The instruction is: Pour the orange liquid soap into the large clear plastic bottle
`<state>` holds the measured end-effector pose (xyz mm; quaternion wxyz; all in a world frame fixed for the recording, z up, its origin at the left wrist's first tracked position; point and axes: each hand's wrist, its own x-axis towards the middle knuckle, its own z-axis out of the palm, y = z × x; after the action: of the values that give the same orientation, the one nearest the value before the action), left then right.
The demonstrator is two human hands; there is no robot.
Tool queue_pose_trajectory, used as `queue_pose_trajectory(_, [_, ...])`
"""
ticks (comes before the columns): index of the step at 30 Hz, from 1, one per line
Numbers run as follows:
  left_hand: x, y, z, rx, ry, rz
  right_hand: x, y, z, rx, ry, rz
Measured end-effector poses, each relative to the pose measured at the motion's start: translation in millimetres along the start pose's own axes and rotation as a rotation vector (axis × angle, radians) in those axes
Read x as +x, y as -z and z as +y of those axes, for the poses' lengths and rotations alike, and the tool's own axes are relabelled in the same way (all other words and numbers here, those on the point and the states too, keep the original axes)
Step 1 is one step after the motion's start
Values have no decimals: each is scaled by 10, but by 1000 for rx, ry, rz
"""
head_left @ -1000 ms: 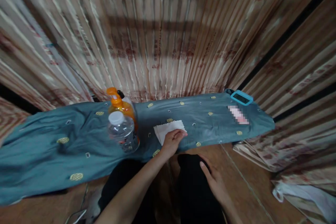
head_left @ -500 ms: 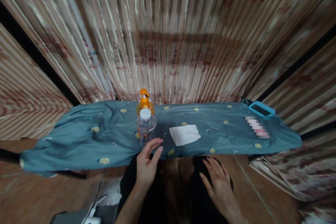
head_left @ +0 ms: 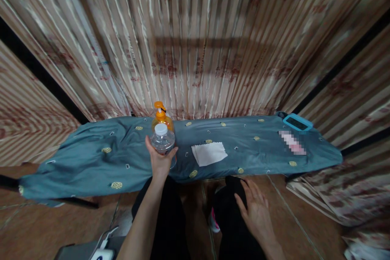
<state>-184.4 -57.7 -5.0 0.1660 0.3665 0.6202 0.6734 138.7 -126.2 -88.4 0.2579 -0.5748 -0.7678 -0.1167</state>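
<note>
My left hand (head_left: 160,161) wraps around the lower part of a clear plastic water bottle (head_left: 162,140) with a white cap, which stands on a long board covered in teal patterned cloth (head_left: 91,158). Right behind the bottle stands an orange pump bottle (head_left: 160,117). A folded white tissue (head_left: 209,153) lies flat on the cloth just right of the bottle. My right hand (head_left: 256,210) rests with fingers spread on my right knee, below the board, holding nothing.
A light blue framed device (head_left: 297,122) lies at the board's far right end. Striped beige curtains (head_left: 195,48) hang close behind and at both sides. Brown tiled floor (head_left: 45,227) lies below, with a white cable and grey object (head_left: 100,250) at bottom left.
My left hand left the white tissue, moved left and closed around the water bottle. The view pulled back and shifted; my right hand stayed on my knee.
</note>
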Motion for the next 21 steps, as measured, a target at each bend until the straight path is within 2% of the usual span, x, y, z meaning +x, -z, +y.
queue_pose_trajectory(5, [28, 2, 11, 122, 36, 46, 83, 37, -130, 99, 4, 49])
queue_pose_trajectory(9, [38, 21, 23, 142, 54, 41, 356, 126, -465, 244, 50, 33])
queue_pose_trajectory(12, [32, 41, 11, 127, 48, 4, 773, 253, -831, 359, 134, 26])
queue_pose_trajectory(15, [18, 46, -24, 98, 39, -22, 1338, 448, -1237, 434, 254, 10])
queue_pose_trajectory(19, [21, 21, -87, 89, 20, -2, 2084, 721, -1774, 353, 425, -69])
queue_pose_trajectory(21, [31, 8, -105, 114, 27, 12, 2356, 790, -2001, 255, 451, -129])
